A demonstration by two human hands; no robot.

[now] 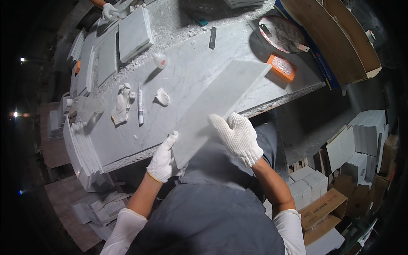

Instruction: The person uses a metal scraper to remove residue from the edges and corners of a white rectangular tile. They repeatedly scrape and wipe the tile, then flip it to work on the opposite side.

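The left grip (162, 159), in a white knitted glove, is closed on the near left corner of a pale, grey-white stone slab (214, 97), its thumb along the edge. The right grip (240, 138), gloved alike, lies on the slab's right edge, partly over the upper face; whether its fingers close underneath is hidden, so I cannot tell if it clamps. From the left grip the slab slants away and to the right, past the right grip, over the table (182, 80). Its far end, beyond the right grip, comes just beside an orange box (281, 68). Farther out the same way are a round basin (272, 42) with whitish paste and a long, open cardboard box (335, 38). Beyond the left grip, on its left, lie a slim white tube (140, 104) and a spare glove (123, 104), with a crumpled white piece (162, 97) straight ahead and a small white bottle (160, 60) behind that. Farther left of the left grip are a clear bottle (87, 104) and stacked slabs (80, 153). A co-worker's gloved hand (109, 12) is well beyond the left grip. To the right of the right grip, below table level, stand white cartons (306, 185).
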